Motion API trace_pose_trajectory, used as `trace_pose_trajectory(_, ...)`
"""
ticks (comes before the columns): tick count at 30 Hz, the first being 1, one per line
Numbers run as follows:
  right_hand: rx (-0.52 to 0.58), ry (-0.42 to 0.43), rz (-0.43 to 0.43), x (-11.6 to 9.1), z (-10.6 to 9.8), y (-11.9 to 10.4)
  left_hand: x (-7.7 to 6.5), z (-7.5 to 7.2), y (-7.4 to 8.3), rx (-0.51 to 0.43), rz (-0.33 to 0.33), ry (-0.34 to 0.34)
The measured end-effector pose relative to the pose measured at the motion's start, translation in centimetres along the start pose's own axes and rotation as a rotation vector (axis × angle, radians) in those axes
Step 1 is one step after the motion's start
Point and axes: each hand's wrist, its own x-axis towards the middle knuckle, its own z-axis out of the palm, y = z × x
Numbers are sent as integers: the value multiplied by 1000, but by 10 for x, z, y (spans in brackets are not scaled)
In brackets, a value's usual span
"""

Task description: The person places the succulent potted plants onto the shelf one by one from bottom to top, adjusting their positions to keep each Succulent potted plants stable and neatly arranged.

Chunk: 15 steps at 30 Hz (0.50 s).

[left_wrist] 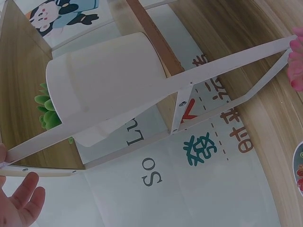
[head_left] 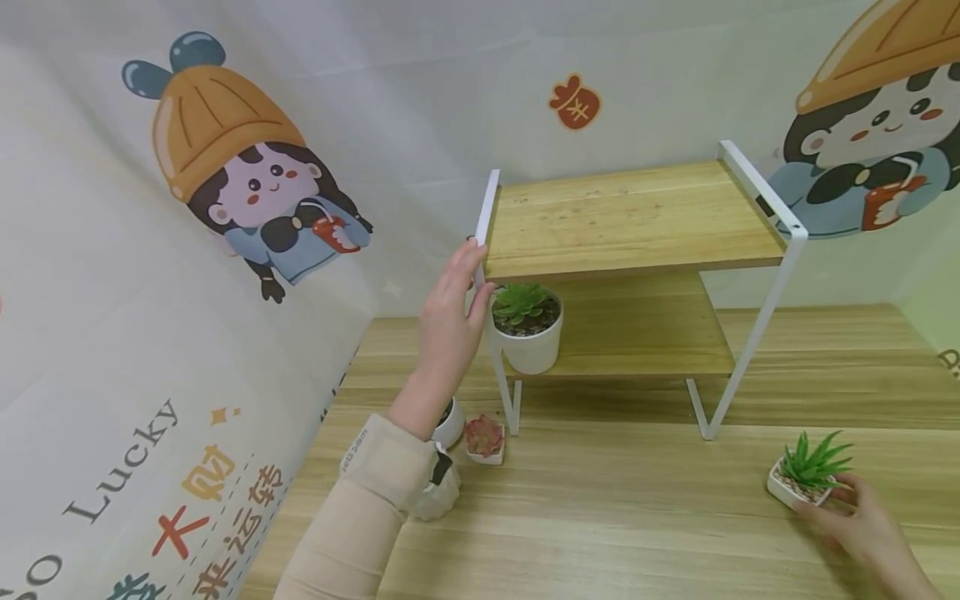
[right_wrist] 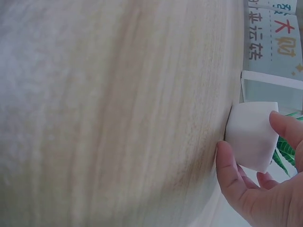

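My left hand (head_left: 450, 325) touches the upper left corner of a small two-tier shelf (head_left: 637, 217) with wooden boards and a white frame. Its fingers are fairly straight, with the thumb apart from them. On the lower board, just right of that hand, stands a round white pot (head_left: 534, 352) with a green succulent. Down at the right, my right hand (head_left: 862, 525) grips a small white-potted spiky green plant (head_left: 812, 462) at table level. In the right wrist view, thumb and fingers lie on different sides of the white pot (right_wrist: 251, 135).
Left of the shelf's foot, a red succulent in a white pot (head_left: 485, 439) stands on the wooden table (head_left: 600, 500). Beside it are a white pot (head_left: 450, 427) and a white object (head_left: 437, 496), both partly behind the left sleeve. A printed cloth (head_left: 420, 100) hangs behind.
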Motion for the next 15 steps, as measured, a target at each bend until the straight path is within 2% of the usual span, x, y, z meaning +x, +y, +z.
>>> trace_pose_trajectory(8, 7, 19, -27, -4, 1, -2, -1, 0, 0, -11, -12, -6)
trace_pose_trajectory(15, -16, 15, -121, -17, 4, -15, -1, 0, 1, -6, -12, 0)
